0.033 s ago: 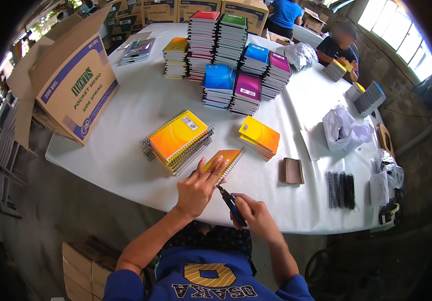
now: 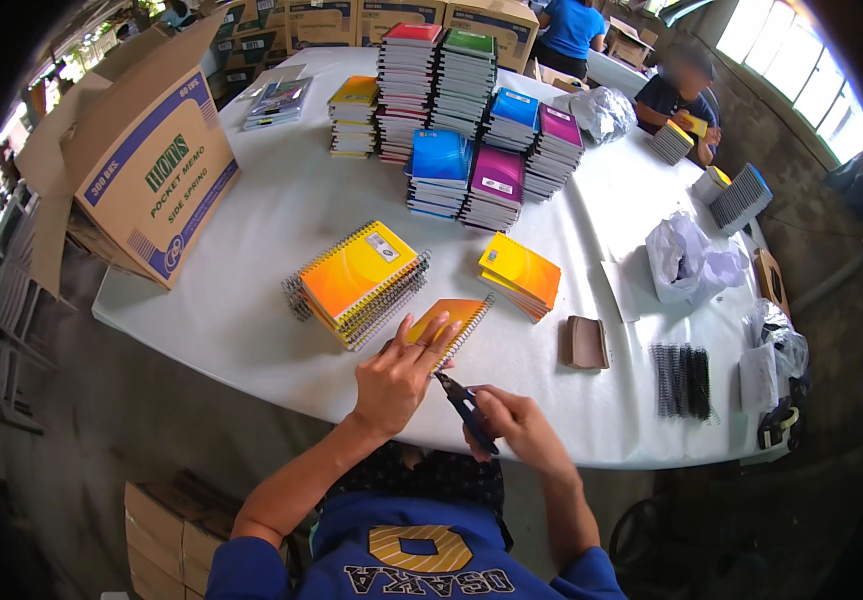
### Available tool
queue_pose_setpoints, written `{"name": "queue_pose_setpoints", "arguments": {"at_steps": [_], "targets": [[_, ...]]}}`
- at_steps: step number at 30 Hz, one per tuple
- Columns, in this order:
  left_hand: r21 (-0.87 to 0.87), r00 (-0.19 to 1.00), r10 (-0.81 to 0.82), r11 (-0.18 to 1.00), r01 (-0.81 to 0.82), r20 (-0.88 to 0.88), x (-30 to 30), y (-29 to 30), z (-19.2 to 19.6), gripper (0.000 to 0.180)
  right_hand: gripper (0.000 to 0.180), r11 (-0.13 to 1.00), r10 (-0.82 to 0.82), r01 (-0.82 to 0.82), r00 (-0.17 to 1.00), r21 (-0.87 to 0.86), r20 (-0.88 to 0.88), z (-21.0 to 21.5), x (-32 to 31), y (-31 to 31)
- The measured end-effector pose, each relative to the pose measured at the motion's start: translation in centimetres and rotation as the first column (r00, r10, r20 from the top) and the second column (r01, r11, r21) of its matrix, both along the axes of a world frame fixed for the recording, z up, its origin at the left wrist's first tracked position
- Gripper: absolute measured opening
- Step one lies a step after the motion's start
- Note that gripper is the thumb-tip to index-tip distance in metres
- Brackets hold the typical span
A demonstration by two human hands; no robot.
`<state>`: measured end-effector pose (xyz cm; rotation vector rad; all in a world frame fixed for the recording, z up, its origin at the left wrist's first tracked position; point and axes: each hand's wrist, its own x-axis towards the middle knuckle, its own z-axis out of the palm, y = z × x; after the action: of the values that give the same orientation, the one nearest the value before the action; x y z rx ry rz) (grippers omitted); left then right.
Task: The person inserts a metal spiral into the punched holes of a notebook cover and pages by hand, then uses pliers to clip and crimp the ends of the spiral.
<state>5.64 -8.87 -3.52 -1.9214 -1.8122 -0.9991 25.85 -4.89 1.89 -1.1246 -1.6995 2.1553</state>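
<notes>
An orange-yellow spiral notebook (image 2: pixel 463 314) lies at a slant near the table's front edge, its wire coil along the right side. My left hand (image 2: pixel 396 375) holds it, fingers spread over the cover; the thumb is mostly hidden. Dark-handled pliers (image 2: pixel 459 396) are gripped in my right hand (image 2: pixel 516 425), with their tip at the near end of the coil. Just beyond my left hand stands a stack of yellow spiral notebooks (image 2: pixel 356 275), their coils sticking out at the sides. To the right lie several yellow notebooks (image 2: pixel 521 270) in a small fanned pile; no coils show on them.
Tall stacks of coloured notebooks (image 2: pixel 461 90) stand at the back. A large open carton (image 2: pixel 156 180) is at the left. Rightward are a small brown box (image 2: pixel 586 342), black wire coils (image 2: pixel 682 380) and a white plastic bag (image 2: pixel 676 255). A co-worker (image 2: pixel 686 95) handles yellow notebooks at far right.
My hands, the notebook and the pliers stay almost where they were. At the far right, the co-worker's hands have shifted slightly around a yellow notebook.
</notes>
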Motion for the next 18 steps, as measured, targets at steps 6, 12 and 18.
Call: {"name": "queue_pose_setpoints", "arguments": {"at_steps": [6, 12, 18], "targets": [[0.099, 0.98, 0.045, 0.995, -0.026, -0.193, -4.0, 0.5, 6.1, 0.052, 0.027, 0.756, -0.124, 0.066, 0.991, 0.652, 0.043, -1.2, 2.3, 3.2], [-0.631, 0.984, -0.146, 0.774, 0.048, -0.104, -13.0, 0.8, 6.3, 0.064, 0.026, 0.158, -0.196, -0.129, 0.968, 0.979, 0.159, -7.0, 4.4, 7.4], [-0.748, 0.978, -0.209, 0.648, 0.143, 0.006, -15.2, 1.2, 6.3, 0.074, 0.019, 0.182, -0.677, 0.262, 0.733, 0.948, -0.073, -7.3, 1.7, 16.4]]}}
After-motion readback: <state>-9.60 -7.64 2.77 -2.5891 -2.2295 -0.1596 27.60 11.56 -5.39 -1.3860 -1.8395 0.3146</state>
